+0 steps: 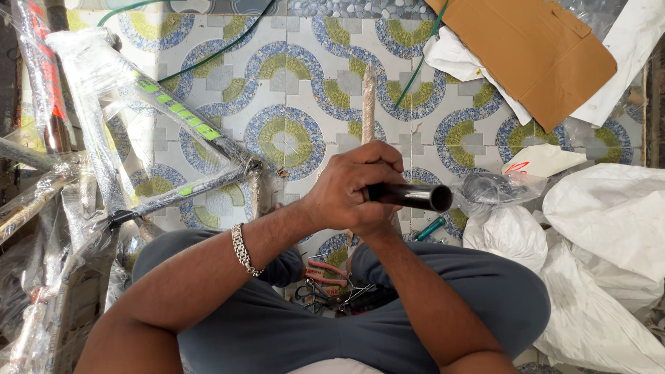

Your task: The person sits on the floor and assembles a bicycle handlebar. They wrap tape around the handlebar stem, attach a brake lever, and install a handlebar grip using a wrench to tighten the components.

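Observation:
My left hand [353, 187] is wrapped around a shiny black metal tube [415, 197] whose open end points right. My right hand [377, 225] sits under the left hand, mostly hidden by it, and seems to grip the same tube or the wrapped stick. A paper-wrapped rod [368, 104] rises from behind my hands toward the far tiles. A silver bracelet [242, 249] is on my left wrist. I sit cross-legged in grey trousers [291, 325].
A plastic-wrapped bicycle frame [166, 111] lies at the left. Pliers and small tools [325, 280] lie between my legs. A teal-handled tool [431, 228], white sacks [596, 228], brown cardboard [533, 48] and a green cable [208, 55] lie on the patterned tile floor [291, 76].

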